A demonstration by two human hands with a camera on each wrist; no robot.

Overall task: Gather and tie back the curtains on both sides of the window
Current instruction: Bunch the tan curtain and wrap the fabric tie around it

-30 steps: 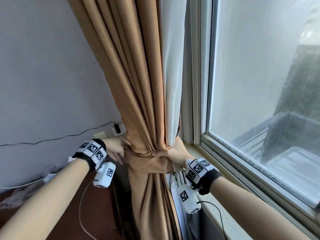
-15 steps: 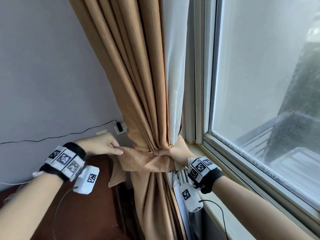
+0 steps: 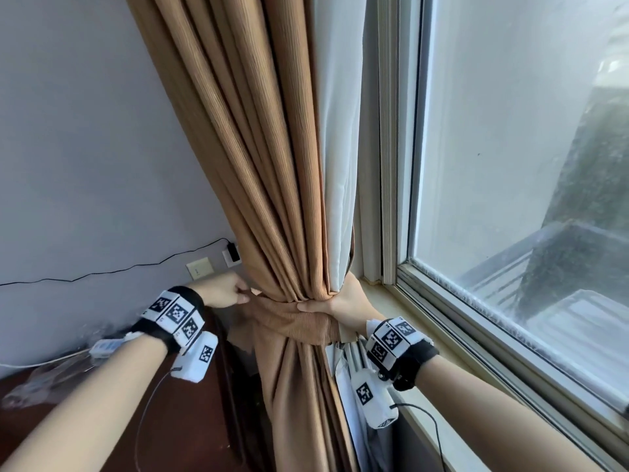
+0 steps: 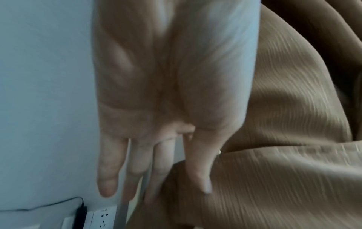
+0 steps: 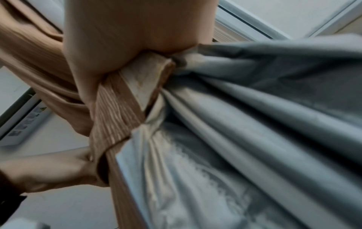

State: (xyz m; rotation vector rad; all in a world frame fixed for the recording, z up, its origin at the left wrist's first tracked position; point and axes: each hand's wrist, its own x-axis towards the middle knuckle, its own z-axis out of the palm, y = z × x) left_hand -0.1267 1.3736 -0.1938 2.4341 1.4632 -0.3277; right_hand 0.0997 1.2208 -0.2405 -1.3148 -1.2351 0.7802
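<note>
Head view: brown curtain (image 3: 272,185) bunched between both hands, beside window (image 3: 510,165). Brown tie band (image 3: 299,323) wrapped around bunch. Right hand (image 3: 337,303) squeezes bunch and band, thumb across front. Left hand (image 3: 226,292) at left end of band, fingers bent; pinch not clear here.

Left wrist view: left hand (image 4: 172,93) fingers long and straight, thumb on brown cloth (image 4: 274,178). Wall plug (image 4: 102,216) below fingertips.

Right wrist view: right hand (image 5: 125,35) wrapped tight around band (image 5: 115,114) and white lining (image 5: 245,124). Left hand (image 5: 51,170) pinches band's other end.

Tan ribbed curtain (image 3: 258,172) with white lining (image 3: 335,158), bunched tight left of the window; matching tan tieback (image 3: 299,323) wrapped around the gathered waist.
</note>
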